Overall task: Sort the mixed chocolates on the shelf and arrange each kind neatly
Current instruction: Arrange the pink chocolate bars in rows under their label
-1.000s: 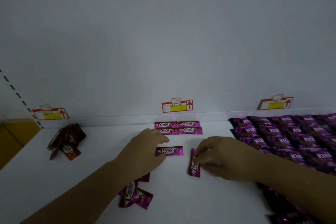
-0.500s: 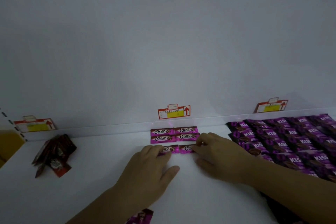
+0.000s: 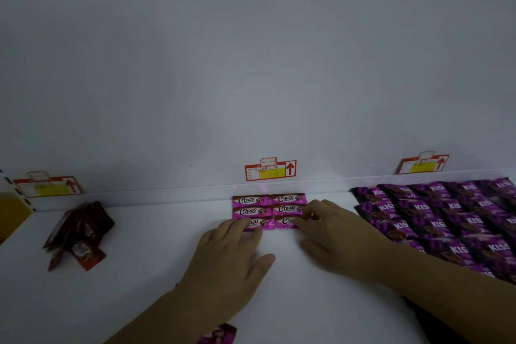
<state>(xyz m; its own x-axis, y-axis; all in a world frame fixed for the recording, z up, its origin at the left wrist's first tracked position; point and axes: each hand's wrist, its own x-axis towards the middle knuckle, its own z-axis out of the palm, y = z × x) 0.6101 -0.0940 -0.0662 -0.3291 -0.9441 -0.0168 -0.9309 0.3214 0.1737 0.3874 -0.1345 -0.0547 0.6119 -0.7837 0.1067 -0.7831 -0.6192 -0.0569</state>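
1. Six pink Choco packets are lying in a tidy block, two across and three deep, at the centre of the frame against the back lip of the white shelf.
2. Each glossy wrapper is showing white "Choco" lettering on a brown band.
3. The left hand is lying flat, its straight fingers pressing the block's lower-left packet.
4. The right hand is resting bent, slightly parted fingers on the lower-right packet, without clasping it.
5. Purple KISS packets are filling the frame's right side, while dark red packets are heaped at the left.
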